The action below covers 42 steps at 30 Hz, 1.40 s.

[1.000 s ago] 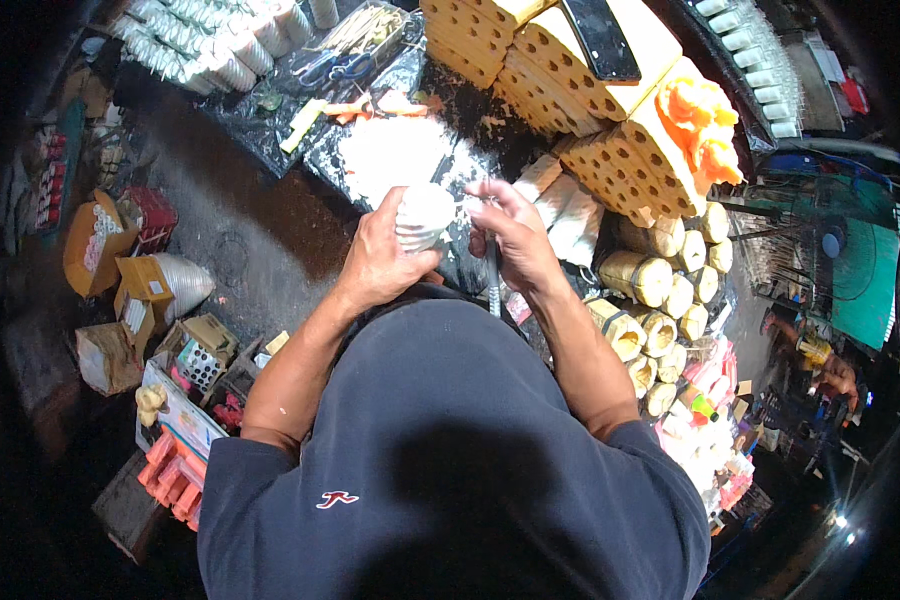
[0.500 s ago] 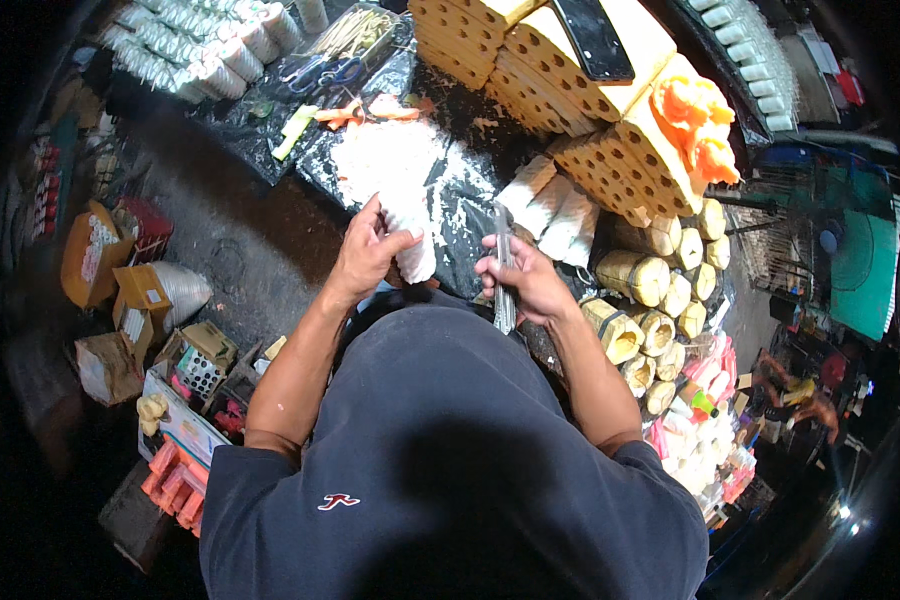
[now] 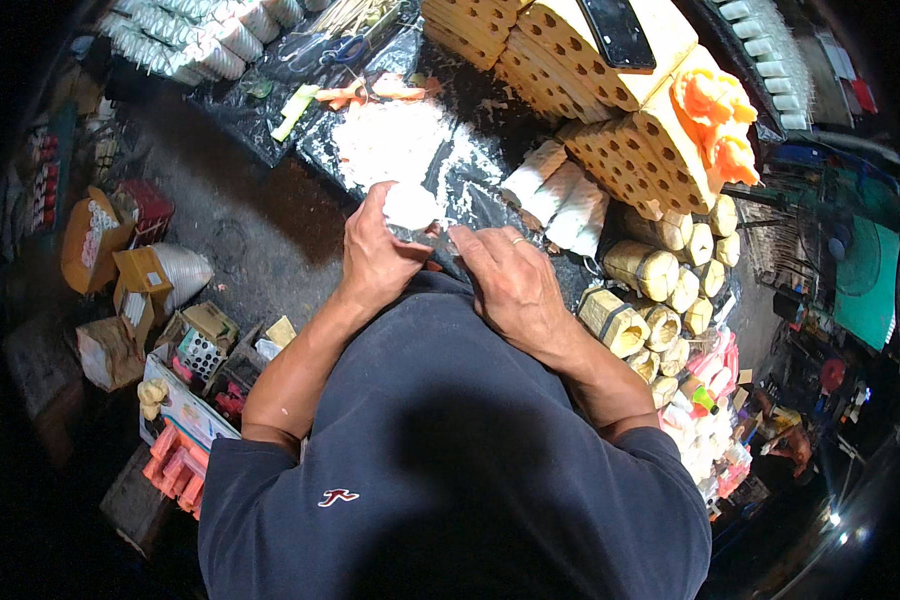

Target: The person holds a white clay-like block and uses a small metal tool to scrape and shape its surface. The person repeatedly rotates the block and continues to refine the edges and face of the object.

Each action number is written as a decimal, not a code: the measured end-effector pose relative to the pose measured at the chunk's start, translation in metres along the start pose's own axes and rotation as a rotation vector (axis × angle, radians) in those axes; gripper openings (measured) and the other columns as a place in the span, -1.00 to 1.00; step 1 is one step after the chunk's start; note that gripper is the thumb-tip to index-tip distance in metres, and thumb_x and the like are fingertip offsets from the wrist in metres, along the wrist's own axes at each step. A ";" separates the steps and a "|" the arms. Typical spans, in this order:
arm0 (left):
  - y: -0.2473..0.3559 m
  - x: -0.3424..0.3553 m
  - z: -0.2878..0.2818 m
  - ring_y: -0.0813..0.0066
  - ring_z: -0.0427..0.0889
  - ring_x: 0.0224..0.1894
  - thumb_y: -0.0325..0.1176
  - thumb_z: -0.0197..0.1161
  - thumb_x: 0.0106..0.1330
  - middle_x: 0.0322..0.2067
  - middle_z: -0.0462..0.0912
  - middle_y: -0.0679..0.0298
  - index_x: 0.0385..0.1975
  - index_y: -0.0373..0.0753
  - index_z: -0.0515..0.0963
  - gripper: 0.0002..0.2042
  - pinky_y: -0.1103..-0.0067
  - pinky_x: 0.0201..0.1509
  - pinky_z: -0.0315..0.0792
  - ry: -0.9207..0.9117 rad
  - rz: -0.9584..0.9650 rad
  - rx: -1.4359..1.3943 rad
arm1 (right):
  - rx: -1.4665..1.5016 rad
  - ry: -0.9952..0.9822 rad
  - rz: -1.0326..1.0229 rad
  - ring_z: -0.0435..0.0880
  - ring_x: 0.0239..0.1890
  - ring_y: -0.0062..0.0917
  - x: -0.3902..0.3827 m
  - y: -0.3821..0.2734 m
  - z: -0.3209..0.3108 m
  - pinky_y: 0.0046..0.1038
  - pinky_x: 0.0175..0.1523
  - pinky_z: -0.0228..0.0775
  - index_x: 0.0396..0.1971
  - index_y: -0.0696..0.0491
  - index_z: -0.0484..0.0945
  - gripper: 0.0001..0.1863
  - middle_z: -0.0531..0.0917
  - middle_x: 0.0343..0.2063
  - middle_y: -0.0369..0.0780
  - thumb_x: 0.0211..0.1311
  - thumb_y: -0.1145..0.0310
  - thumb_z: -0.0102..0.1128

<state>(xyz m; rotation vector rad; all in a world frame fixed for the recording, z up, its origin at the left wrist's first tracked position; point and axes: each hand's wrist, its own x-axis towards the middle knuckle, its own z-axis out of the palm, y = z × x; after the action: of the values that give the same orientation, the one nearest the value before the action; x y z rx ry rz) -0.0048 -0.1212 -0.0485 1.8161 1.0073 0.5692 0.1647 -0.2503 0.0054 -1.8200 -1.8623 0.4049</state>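
Note:
In my left hand (image 3: 375, 250) is a white chalky-looking cylinder (image 3: 410, 205), its round end facing up, with thumb and fingers wrapped around its side. Just to the right, my right hand (image 3: 513, 282) is curled close to the cylinder's near side, knuckles up, a ring on one finger. Little shows of the narrow grey blade-like strip in that hand; the fingers cover it. Both hands are in front of my body at the near edge of a work surface (image 3: 470, 190) covered in black plastic and strewn with white shavings.
White cylinders (image 3: 555, 200) lie to the right, beside yellow blocks with rows of holes (image 3: 635, 150). A phone (image 3: 618, 35) and an orange lump (image 3: 715, 110) rest on the blocks. Hollow yellowish moulds (image 3: 642, 270) are stacked nearer. Scissors (image 3: 348, 48) and orange strips (image 3: 375, 90) lie farther back.
The white cylinder has been tilted so that its end faces up. My right hand has moved left to it and turned knuckles up; the strip, upright before, is now mostly hidden.

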 end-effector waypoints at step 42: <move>0.007 -0.030 -0.010 0.08 0.85 -0.19 -0.41 0.67 -0.03 -0.23 0.77 0.03 0.01 -0.33 0.59 -0.43 0.32 -0.07 0.70 0.000 0.177 0.092 | -0.096 0.002 0.088 0.58 -0.30 -0.20 -0.017 -0.008 0.002 -0.16 -0.21 0.44 -0.19 0.12 0.60 -0.74 0.47 -0.39 -0.13 0.37 0.25 0.41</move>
<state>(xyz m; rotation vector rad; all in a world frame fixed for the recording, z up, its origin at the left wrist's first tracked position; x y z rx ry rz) -0.0257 -0.1423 -0.0370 1.9996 0.8909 0.6387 0.1568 -0.2671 0.0051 -1.9708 -1.8339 0.3498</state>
